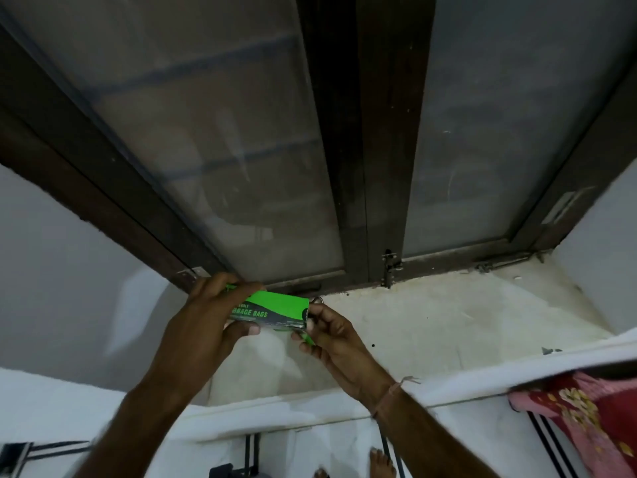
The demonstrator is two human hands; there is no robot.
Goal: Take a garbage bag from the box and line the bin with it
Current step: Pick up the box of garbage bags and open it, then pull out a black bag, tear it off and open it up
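— Right, nearest me I see both forearms reaching up and away, bare feet (381,462) low in view. What are the hands doing?

— My left hand (210,315) is wrapped round the left end of the box (272,312), thumb underneath and fingers over the top. My right hand (327,331) pinches at the box's right end, where a green flap (306,337) hangs open below the fingers.

— So the box is off the sill?

— It looks held just above the window sill (448,315), between the two hands — I can't tell whether its far edge touches the stone.

— How will it handle?

— I'd judge it light thin card, easy to crush, so the left grip should stay on the edges. The bags inside are probably slick film, rolled or folded; best taken by a loose corner at the open end, pulled slowly so only one comes.

— And beyond?

— The dark window frame (362,167) with frosted panes. No bin in view.
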